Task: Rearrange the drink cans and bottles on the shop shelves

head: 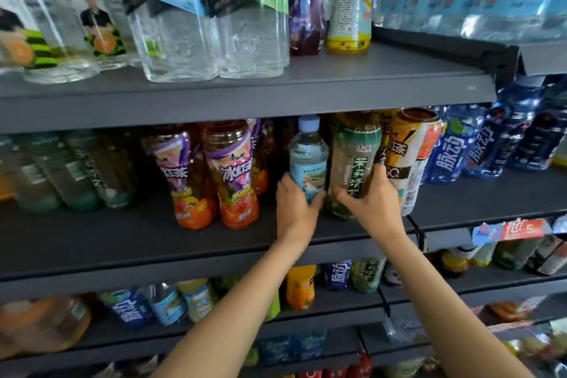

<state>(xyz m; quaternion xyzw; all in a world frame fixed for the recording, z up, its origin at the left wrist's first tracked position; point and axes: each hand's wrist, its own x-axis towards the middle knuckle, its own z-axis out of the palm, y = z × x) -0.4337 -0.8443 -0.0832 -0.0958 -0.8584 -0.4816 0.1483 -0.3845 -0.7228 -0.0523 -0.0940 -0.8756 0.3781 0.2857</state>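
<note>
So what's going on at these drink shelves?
A person is sorting drinks on the middle shelf. Their left hand grips a small water bottle with a pale blue cap, and their right hand holds a green tea bottle beside it. Both bottles stand upright between iced tea bottles and a white-labelled bottle.

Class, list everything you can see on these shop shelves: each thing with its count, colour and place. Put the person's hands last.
Soda bottles: two, clear with black labels, top shelf.
Yellow bottle: one, top shelf, right of the soda.
Iced tea bottles: two in front, purple and orange, middle shelf.
Water bottle: one, clear, pale blue cap, middle shelf.
Green tea bottle: one, green label, beside the water.
Blue bottles: several, middle shelf, right.
Left hand: grips the water bottle.
Right hand: grips the green tea bottle.
</note>
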